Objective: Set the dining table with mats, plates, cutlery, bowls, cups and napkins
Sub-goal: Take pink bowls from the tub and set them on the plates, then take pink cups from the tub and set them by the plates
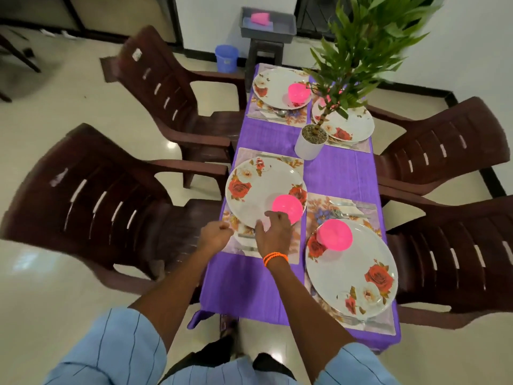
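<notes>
Our right hand (273,232) rests spread fingers on the floral plate (261,190) beside the pink bowl (287,207). Our left hand (216,235) hovers with fingers curled, holding nothing we can see.

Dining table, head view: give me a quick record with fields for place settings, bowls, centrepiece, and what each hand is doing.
place settings: four floral plates, each on a mat, on the purple tablecloth
bowls: pink bowls show on three plates; the fourth plate is partly hidden by leaves
centrepiece: potted plant
right hand: fingers spread on the near left plate, beside its pink bowl
left hand: curled, beside that plate's edge
</notes>
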